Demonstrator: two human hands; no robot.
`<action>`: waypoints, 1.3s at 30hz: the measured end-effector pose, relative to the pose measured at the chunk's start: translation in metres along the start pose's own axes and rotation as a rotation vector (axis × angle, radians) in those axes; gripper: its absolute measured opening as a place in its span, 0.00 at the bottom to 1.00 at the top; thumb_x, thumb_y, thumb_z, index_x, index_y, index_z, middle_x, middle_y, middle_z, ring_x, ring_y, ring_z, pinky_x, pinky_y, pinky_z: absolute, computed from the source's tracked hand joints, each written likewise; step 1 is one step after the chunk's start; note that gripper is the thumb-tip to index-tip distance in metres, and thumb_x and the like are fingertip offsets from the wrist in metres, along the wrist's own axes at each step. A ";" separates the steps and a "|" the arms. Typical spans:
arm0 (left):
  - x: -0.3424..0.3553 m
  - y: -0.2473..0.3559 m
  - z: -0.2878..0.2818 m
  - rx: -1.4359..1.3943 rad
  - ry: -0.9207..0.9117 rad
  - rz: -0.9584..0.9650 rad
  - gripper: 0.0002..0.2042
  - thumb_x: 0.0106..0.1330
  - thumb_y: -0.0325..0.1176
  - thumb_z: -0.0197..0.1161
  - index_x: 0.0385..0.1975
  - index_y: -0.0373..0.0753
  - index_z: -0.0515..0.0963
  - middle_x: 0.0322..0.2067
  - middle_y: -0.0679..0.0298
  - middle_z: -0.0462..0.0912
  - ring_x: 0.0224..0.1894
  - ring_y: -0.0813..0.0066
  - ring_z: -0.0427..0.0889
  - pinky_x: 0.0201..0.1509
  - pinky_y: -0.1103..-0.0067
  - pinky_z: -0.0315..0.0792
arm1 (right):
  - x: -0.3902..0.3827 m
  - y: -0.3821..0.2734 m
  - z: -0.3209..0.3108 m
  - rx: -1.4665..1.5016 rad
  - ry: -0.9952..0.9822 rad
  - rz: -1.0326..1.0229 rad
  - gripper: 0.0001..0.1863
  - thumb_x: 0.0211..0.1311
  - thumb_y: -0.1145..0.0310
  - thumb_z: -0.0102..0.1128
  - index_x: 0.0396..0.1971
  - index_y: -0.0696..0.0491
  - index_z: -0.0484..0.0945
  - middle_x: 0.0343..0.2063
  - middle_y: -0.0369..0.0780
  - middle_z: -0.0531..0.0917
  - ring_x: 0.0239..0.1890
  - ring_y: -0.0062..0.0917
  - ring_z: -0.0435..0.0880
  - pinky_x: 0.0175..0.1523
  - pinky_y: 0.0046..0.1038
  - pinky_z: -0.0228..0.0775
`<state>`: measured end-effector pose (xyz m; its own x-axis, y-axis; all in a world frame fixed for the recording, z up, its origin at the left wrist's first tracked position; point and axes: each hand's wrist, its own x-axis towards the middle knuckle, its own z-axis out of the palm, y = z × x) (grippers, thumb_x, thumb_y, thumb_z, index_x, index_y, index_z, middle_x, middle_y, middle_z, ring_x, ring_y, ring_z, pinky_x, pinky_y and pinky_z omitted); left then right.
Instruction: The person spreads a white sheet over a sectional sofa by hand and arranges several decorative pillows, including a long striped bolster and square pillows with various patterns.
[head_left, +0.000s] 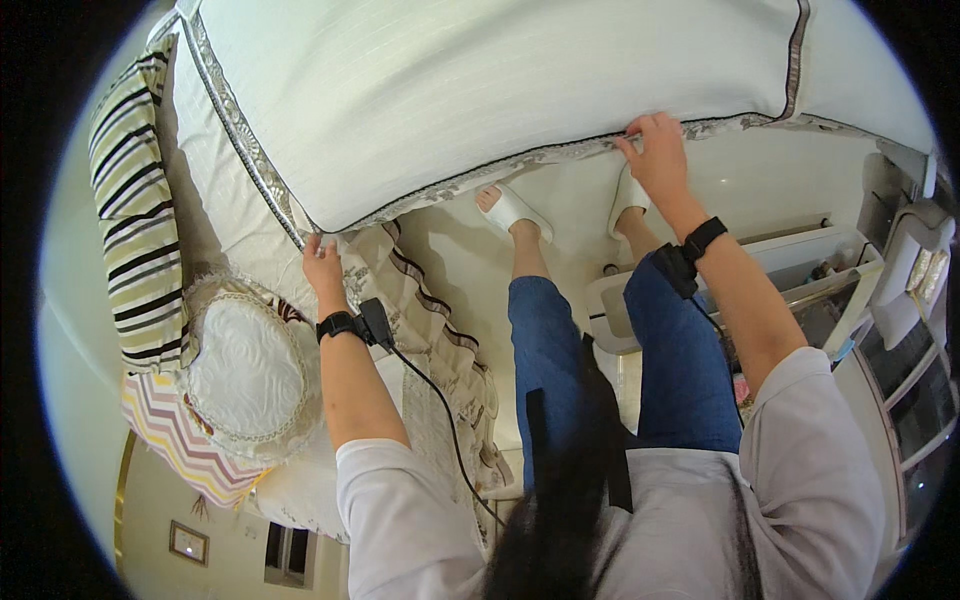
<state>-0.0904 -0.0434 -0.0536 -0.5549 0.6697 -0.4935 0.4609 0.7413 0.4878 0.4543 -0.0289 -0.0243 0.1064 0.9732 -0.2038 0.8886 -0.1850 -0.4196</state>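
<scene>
A large white cloth cover (480, 90) with a patterned grey trim along its edges spreads across the top of the view. My left hand (322, 268) pinches the cover's near left corner, where two trimmed edges meet. Further right, my right hand (658, 158) has its thumb and fingers closed on the trimmed near edge. Between the two hands the trim (480, 172) runs in a shallow curve. What lies beneath the cover is hidden.
On the left stand a striped cushion (140, 230), a round lace-edged white cushion (245, 365) and a zigzag cushion (190, 430) on a sofa with a ruffled cover (430, 300). A white bin-like container (610, 310) is by my right leg. A black cable (440, 400) hangs from my left wrist.
</scene>
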 end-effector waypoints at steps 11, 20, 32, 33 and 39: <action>0.033 -0.002 0.020 -0.390 0.061 -0.259 0.15 0.58 0.39 0.63 0.24 0.32 0.71 0.20 0.62 0.77 0.20 0.69 0.76 0.26 0.77 0.71 | -0.019 -0.187 0.094 0.122 -0.204 -0.145 0.14 0.46 0.66 0.62 0.34 0.52 0.73 0.36 0.41 0.73 0.43 0.36 0.72 0.44 0.38 0.67; 0.046 0.016 0.003 0.085 0.407 0.081 0.13 0.55 0.36 0.64 0.21 0.31 0.76 0.16 0.59 0.78 0.19 0.64 0.74 0.28 0.71 0.68 | -0.015 -0.235 0.127 0.106 -0.162 -0.027 0.14 0.43 0.68 0.61 0.32 0.53 0.72 0.33 0.41 0.74 0.40 0.36 0.72 0.41 0.37 0.68; -0.023 0.147 0.053 0.475 -0.121 1.134 0.28 0.61 0.39 0.56 0.60 0.39 0.60 0.63 0.55 0.57 0.66 0.57 0.54 0.67 0.62 0.46 | 0.050 -0.235 0.078 -0.272 0.005 -0.603 0.28 0.58 0.59 0.52 0.60 0.43 0.63 0.63 0.35 0.59 0.66 0.28 0.53 0.66 0.47 0.40; -0.009 0.158 0.054 0.580 -0.136 1.228 0.29 0.61 0.42 0.56 0.62 0.41 0.58 0.64 0.57 0.55 0.67 0.59 0.51 0.67 0.61 0.46 | 0.067 -0.236 0.076 -0.271 0.015 -0.608 0.28 0.58 0.59 0.52 0.60 0.43 0.63 0.63 0.35 0.59 0.66 0.28 0.53 0.66 0.47 0.40; 0.070 0.186 0.041 0.369 0.257 1.072 0.27 0.64 0.42 0.53 0.59 0.32 0.60 0.60 0.45 0.59 0.64 0.53 0.56 0.66 0.65 0.50 | 0.108 -0.235 0.067 -0.393 -0.026 -0.456 0.32 0.62 0.44 0.41 0.65 0.34 0.49 0.67 0.32 0.47 0.69 0.25 0.42 0.68 0.51 0.31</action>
<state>-0.0153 0.1429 -0.0267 0.1378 0.9642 0.2267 0.9294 -0.2049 0.3069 0.2265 0.1106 -0.0071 -0.3311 0.9379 -0.1039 0.9408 0.3197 -0.1124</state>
